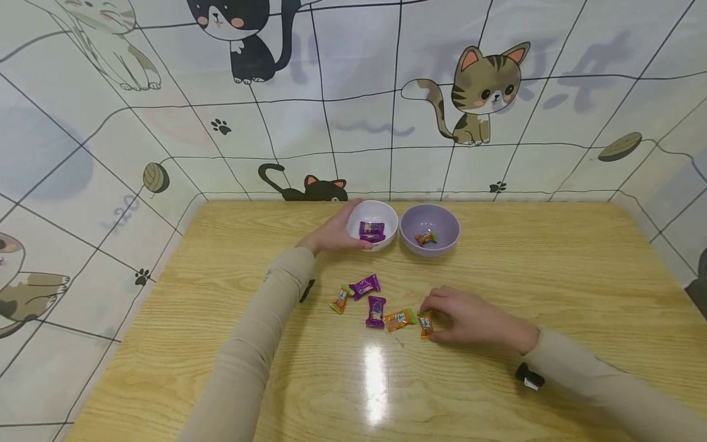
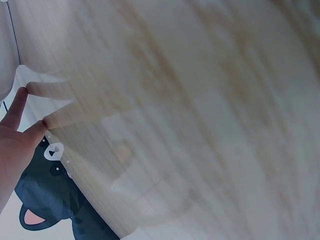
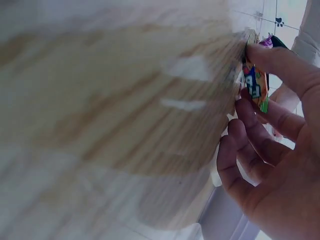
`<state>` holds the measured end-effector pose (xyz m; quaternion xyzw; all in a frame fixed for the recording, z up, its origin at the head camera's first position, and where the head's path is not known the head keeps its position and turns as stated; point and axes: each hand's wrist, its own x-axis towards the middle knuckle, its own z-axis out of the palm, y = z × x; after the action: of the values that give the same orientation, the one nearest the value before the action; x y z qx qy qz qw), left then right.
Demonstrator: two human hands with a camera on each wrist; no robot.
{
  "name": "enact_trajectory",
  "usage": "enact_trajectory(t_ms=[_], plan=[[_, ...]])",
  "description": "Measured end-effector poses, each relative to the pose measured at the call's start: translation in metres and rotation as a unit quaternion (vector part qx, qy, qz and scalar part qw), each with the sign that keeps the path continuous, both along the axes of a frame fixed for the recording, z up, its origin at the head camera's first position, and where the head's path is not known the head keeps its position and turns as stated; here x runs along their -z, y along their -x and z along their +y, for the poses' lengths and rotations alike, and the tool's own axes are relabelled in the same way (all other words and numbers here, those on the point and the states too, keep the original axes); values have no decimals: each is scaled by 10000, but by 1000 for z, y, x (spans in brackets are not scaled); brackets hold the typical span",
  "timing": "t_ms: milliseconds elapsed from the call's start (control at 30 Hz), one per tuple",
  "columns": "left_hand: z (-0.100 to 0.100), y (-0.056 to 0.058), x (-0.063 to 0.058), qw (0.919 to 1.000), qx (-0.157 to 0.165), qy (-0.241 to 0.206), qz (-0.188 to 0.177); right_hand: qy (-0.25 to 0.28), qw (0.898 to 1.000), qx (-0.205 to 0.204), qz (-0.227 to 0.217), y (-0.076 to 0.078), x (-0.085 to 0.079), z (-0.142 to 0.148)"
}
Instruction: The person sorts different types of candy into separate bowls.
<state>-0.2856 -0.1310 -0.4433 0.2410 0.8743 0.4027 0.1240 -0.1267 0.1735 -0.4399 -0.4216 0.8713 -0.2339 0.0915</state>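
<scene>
My left hand (image 1: 337, 233) holds the white bowl (image 1: 391, 212) at its left side, thumb along the front and fingers behind. Purple wrapped candies (image 1: 372, 228) lie inside it. Right beside it stands a lilac bowl (image 1: 429, 212) with an orange wrapped candy (image 1: 425, 237) in it. Closer to me, my right hand (image 1: 464, 316) pinches an orange and green wrapped candy (image 3: 256, 85) between thumb and forefinger, low over the table. To its left lie another orange candy (image 1: 400, 320), a purple candy (image 1: 375, 311), a second purple one (image 1: 365, 286) and a small orange one (image 1: 341, 299).
The wooden table (image 1: 552, 264) has its back edge just behind both bowls. A wall covering (image 1: 359, 123) with printed cats and grid lines rises behind it and along the sides. A bright light reflection (image 1: 375, 380) shows on the tabletop near me.
</scene>
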Motion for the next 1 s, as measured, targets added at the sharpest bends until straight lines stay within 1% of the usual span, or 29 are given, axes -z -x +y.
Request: enact_trajectory(t_ms=[167,300,600,800,1000], plan=[[1,0,0,10000,-1,-12,10,49,9999,143,-64,1,1,-2],[0,0,0,10000,13,-9,35,61,9999,148,-36,2,0,-3],[-2,0,-1,10000,22,-14,44,-204,9991,26,384,2,-4,-5],[-2,0,0,9999,46,-78,51,-45,9988,-118,464,3,-5,-4],[0,-1,-1,10000,-1,-54,-7,88,9980,-101,613,3,-3,-2]])
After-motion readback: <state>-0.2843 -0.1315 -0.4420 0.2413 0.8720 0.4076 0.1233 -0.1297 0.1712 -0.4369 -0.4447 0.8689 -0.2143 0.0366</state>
